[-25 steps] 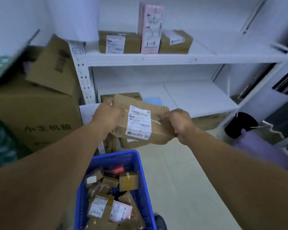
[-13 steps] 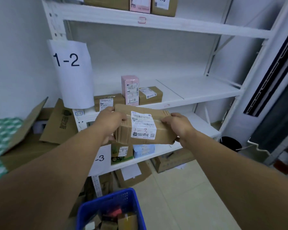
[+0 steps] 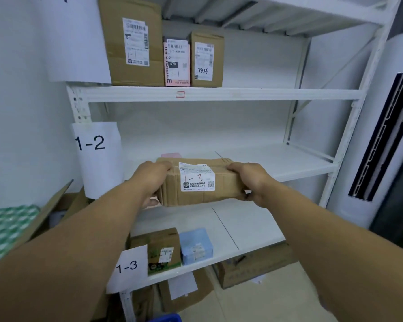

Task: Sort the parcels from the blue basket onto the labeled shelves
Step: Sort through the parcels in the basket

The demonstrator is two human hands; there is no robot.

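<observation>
Head camera, looking forward and slightly down. You hold a brown cardboard parcel (image 3: pixel 200 184) in the air in front of a white shelf rack (image 3: pixel 219 94). Your left hand (image 3: pixel 149 180) grasps its left end and your right hand (image 3: pixel 251 180) grasps its right end, fingers curled over the top edge. A white label (image 3: pixel 197 176) on the near face has "1-3" written on it by hand.

The parcel hangs level with the middle shelf (image 3: pixel 277 163), beside a paper sign reading "1-2" (image 3: pixel 93 145) at the left. The shelf below (image 3: pixel 219 226) has a sign reading "1-3" (image 3: pixel 129 267) at its near left. On that shelf a green and brown box (image 3: pixel 163 249) and a pale blue parcel (image 3: pixel 196 246) stand side by side. A corner of the blue basket (image 3: pixel 165 318) shows at the bottom edge.

The main risk is the height. Pushed straight ahead, the parcel would likely land on the 1-2 shelf, against its label. On the way down it could knock the two parcels near the left. The creased cardboard could slip if one hand lets go early.
</observation>
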